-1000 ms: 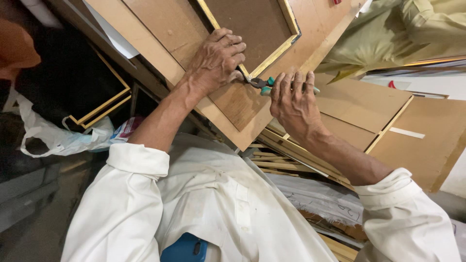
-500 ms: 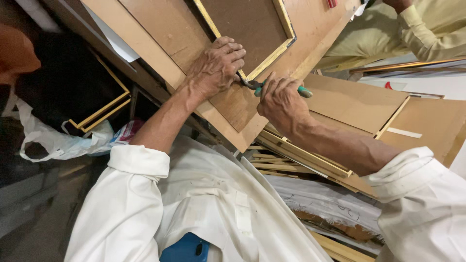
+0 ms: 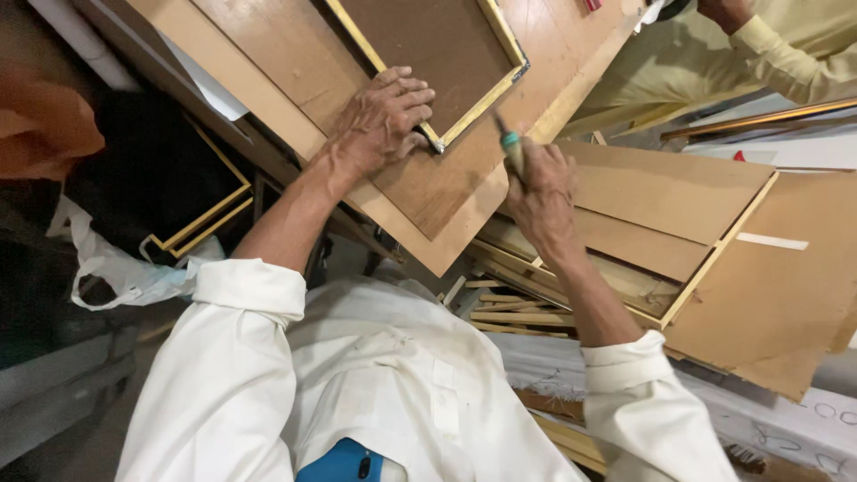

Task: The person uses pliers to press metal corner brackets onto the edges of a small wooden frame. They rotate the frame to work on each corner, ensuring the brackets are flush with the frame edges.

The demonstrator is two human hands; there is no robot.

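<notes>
My right hand [image 3: 540, 192] is closed around a green-handled tool [image 3: 511, 147], its long axis running toward 11 o'clock; the tip is too thin to make out. At 10 o'clock from it, my left hand [image 3: 379, 120] presses flat, fingers spread, on the gold-edged frame [image 3: 428, 45] lying on the wooden surface [image 3: 268, 45]; the frame's far edge is cut off.

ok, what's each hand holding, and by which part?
Right hand has a shut grip on a green-handled tool, by the handle. Left hand lies flat on the frame, pressing its corner.
</notes>
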